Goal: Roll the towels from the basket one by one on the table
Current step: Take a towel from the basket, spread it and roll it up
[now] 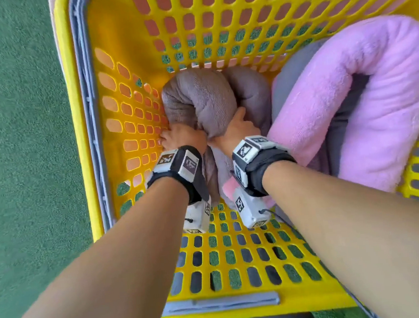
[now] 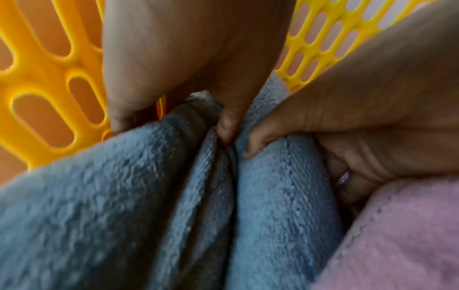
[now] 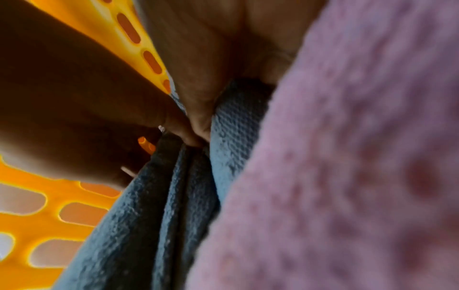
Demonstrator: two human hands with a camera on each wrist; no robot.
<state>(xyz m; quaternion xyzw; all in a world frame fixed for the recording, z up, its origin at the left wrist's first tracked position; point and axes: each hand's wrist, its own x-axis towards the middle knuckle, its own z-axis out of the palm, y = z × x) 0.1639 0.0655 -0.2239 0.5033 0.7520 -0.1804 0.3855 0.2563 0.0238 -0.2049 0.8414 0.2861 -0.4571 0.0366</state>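
A grey-brown towel lies bunched in the bottom of the yellow basket. Both hands reach down into the basket and meet at the towel's near fold. My left hand grips the fold on its left, close to the basket's left wall. My right hand grips the same fold on its right. In the left wrist view the left hand pinches a ridge of the towel, and the right hand's fingers curl into the cloth. In the right wrist view the right hand pinches the towel.
A thick pink towel curves along the basket's right side over a grey cloth, pressing against my right wrist. The perforated basket stands on green carpet. A grey strip lines the near rim.
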